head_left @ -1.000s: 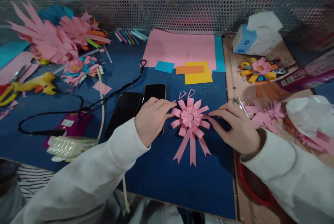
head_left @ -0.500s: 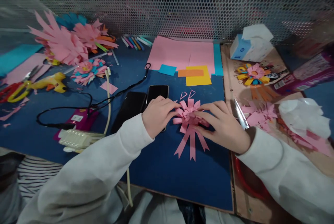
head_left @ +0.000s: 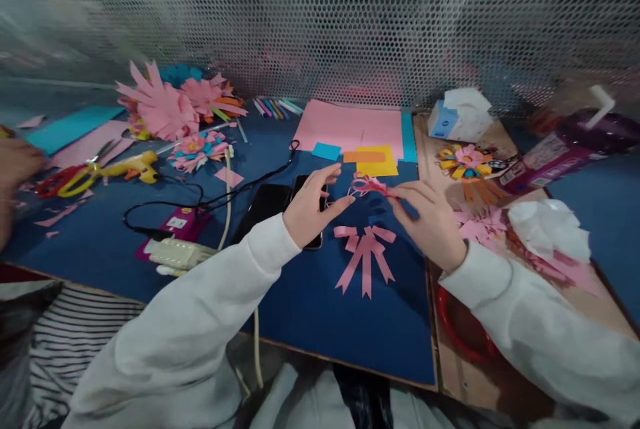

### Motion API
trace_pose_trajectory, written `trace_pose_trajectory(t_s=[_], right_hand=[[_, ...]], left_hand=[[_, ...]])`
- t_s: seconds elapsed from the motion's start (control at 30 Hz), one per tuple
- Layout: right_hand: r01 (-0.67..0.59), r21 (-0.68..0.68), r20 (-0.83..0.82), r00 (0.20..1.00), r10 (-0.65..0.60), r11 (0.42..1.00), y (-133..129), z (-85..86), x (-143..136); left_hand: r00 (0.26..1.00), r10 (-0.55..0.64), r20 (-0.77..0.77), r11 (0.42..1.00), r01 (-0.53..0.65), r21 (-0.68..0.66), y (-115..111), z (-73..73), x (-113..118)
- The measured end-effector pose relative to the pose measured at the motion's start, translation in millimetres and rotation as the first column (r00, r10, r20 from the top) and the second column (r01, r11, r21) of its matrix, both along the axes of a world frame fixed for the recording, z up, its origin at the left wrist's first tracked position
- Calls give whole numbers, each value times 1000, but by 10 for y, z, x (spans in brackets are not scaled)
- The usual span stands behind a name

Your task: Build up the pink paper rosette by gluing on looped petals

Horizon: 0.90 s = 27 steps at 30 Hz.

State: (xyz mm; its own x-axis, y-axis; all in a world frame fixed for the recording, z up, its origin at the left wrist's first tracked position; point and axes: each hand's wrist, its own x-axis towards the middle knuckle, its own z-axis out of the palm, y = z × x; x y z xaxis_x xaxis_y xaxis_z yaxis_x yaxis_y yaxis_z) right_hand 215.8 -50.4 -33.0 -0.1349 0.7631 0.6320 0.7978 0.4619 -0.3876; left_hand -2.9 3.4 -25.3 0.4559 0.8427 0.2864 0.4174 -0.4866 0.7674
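My right hand [head_left: 425, 222] pinches a looped pink paper flower [head_left: 370, 185] by its right side, lifted a little over the blue table. Just left of the flower, my left hand [head_left: 313, 205] has its thumb and fingers apart with nothing between them. Below both hands lies a pink paper piece with notched ribbon tails [head_left: 367, 262] and short folded strips at its top. Two dark phones [head_left: 263, 209] rest beside and partly under my left hand.
Pink sheets [head_left: 350, 125], small coloured papers and markers [head_left: 275, 109] lie at the back. Scissors [head_left: 85, 175], paper flowers [head_left: 165, 109] and cables are on the left. A tissue box [head_left: 460, 119], purple bottle [head_left: 565, 149] and scraps stand right. Another person's hand [head_left: 17, 169] shows far left.
The looped flower has been lifted off the ribbon-tailed piece by my right hand. My left hand has let go and opened. The view has shifted, and another person's hand has appeared at left.
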Motion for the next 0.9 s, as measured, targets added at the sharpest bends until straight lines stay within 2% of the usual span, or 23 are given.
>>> trace_pose_trajectory(t_s=[0.07,0.17,0.27,0.33,0.37,0.43,0.57,0.63,0.73,0.9], right_hand=[[0,-99,-288,957,-29,995,19,71,19],[-147,-330,-666,737,-119,933,-29,162,-25],[-339,-403,-837,513,-192,850,-130,183,-133],[-408,-411,-870,443,-217,815,-184,171,-195],[-423,-415,-872,438,-219,805,-201,165,-213],[-409,-415,-848,498,-183,813,-214,167,-216],[-251,-285,-644,765,9,925,-197,232,-130],[-226,-199,-504,858,98,953,-191,271,-87],[-246,-159,-374,911,173,956,-188,295,-63],[-252,-196,-312,932,183,948,-175,252,-74]], left_hand=[[989,13,145,996,0,-91,16,-16,16],[936,6,353,965,87,-247,6,-3,75],[868,11,497,908,200,-368,-61,43,162],[849,50,527,885,206,-417,-120,67,212],[850,71,522,880,193,-434,-147,74,229],[868,95,488,881,155,-446,-190,85,241],[942,43,333,938,77,-339,-245,122,215],[971,-6,238,962,71,-265,-273,145,205],[980,-82,183,972,119,-202,-318,161,211],[977,-148,154,976,169,-135,-361,147,231]])
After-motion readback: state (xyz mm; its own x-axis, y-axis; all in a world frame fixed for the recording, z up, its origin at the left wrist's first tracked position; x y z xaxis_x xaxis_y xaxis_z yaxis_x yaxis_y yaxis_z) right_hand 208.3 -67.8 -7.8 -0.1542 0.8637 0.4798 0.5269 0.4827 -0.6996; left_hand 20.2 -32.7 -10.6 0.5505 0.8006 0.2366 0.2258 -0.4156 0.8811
